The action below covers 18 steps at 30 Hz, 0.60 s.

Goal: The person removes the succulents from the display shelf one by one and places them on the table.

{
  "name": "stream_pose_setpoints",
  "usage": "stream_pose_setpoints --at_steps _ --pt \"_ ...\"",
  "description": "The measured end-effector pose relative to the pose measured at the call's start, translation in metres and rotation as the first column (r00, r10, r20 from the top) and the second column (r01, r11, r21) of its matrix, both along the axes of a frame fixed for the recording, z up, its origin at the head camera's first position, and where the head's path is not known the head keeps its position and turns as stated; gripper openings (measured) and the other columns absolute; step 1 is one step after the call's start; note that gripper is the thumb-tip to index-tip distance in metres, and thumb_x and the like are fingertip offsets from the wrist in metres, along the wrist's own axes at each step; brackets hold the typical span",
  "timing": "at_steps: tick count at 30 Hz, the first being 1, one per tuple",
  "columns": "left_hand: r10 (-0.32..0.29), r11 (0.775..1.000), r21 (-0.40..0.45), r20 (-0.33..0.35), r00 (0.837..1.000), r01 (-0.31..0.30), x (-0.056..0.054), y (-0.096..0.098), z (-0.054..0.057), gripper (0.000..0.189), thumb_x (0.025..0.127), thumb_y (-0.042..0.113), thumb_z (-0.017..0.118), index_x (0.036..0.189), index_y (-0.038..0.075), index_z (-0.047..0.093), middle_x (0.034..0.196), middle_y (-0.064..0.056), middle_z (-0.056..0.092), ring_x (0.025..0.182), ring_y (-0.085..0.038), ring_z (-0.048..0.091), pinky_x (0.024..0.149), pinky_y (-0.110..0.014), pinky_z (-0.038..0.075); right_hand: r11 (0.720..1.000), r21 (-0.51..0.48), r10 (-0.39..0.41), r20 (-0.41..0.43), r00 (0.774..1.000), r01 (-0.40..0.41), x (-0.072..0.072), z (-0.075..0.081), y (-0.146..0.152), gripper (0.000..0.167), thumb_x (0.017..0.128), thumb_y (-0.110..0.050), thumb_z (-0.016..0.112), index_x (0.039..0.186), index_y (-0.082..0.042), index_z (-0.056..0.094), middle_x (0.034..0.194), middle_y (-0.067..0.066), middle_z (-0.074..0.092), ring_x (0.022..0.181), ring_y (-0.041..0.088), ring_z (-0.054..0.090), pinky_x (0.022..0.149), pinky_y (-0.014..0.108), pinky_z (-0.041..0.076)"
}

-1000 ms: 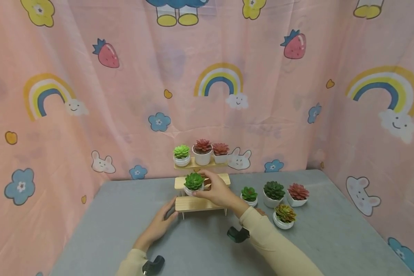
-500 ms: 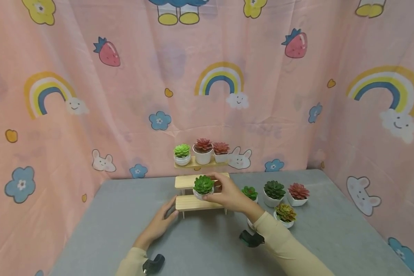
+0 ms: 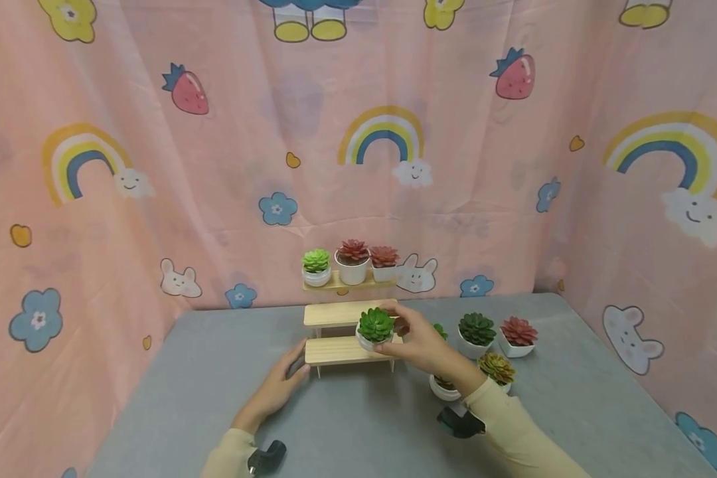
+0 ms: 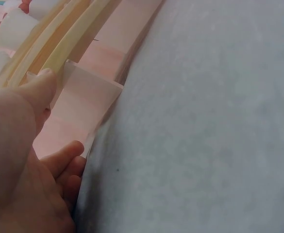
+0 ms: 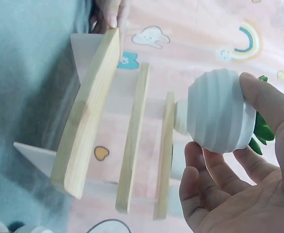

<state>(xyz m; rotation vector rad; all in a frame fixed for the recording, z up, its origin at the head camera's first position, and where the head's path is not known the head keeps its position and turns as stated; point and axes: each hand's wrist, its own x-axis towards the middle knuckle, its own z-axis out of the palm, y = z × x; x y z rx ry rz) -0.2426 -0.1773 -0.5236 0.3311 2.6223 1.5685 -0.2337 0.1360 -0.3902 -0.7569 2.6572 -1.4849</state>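
Note:
My right hand [image 3: 415,335] holds a potted green succulent [image 3: 376,325] over the right part of the wooden tiered stand [image 3: 340,350]. In the right wrist view, thumb and fingers grip its ribbed white pot [image 5: 217,111], with green leaves showing behind the thumb. My left hand [image 3: 275,385] rests at the left end of the stand's lowest tier. In the left wrist view, the left thumb [image 4: 44,85] touches the tier's edge and the other fingers lie loosely beside the pale support leg [image 4: 86,94].
On the top tier stand a light green succulent [image 3: 317,267], a red one in a round pot [image 3: 352,262] and another red one [image 3: 385,263]. Several more potted succulents stand right on the grey table [image 3: 215,358], including a dark green one [image 3: 476,335] and a red one [image 3: 518,336]. A patterned pink curtain [image 3: 227,179] hangs behind.
My right hand has carried the green succulent rightward and slightly toward me, from the left part of the stand to its right part. The left hand has stayed at the stand's left end.

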Motion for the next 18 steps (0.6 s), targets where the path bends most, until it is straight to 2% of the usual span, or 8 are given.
stream_pose_setpoints --at_steps 6,15,18 --pt "0.004 1.000 0.014 0.005 1.000 -0.004 0.000 0.000 0.000 0.063 0.103 0.033 0.057 0.160 0.021 0.033 0.167 -0.009 0.030 0.156 -0.040 0.020 0.124 -0.068 0.013 1.000 0.017 -0.021 -0.010 1.000 0.022 0.004 -0.004 0.017 0.068 0.087 -0.023 0.080 0.144 -0.002 0.050 0.137 0.021 0.059 0.109 0.027 0.058 0.090 0.039 0.050" --pt "0.000 1.000 0.009 -0.002 1.000 0.000 -0.001 0.000 -0.001 0.065 0.104 0.037 0.056 0.160 0.018 0.031 0.167 -0.010 0.030 0.156 -0.040 0.022 0.124 -0.067 0.014 1.000 0.001 -0.023 -0.012 1.000 0.023 0.012 -0.005 0.040 0.062 0.089 -0.020 0.078 0.142 -0.003 0.051 0.136 0.022 0.059 0.110 0.027 0.061 0.090 0.042 0.052" --pt "-0.002 1.000 0.010 -0.005 1.000 0.002 -0.001 0.000 -0.001 0.064 0.104 0.034 0.056 0.160 0.017 0.031 0.167 -0.011 0.030 0.156 -0.041 0.022 0.124 -0.067 0.014 0.999 -0.002 -0.036 -0.019 0.999 0.036 0.016 -0.003 0.047 0.062 0.089 -0.019 0.078 0.142 -0.002 0.051 0.135 0.023 0.060 0.107 0.028 0.062 0.089 0.047 0.054"
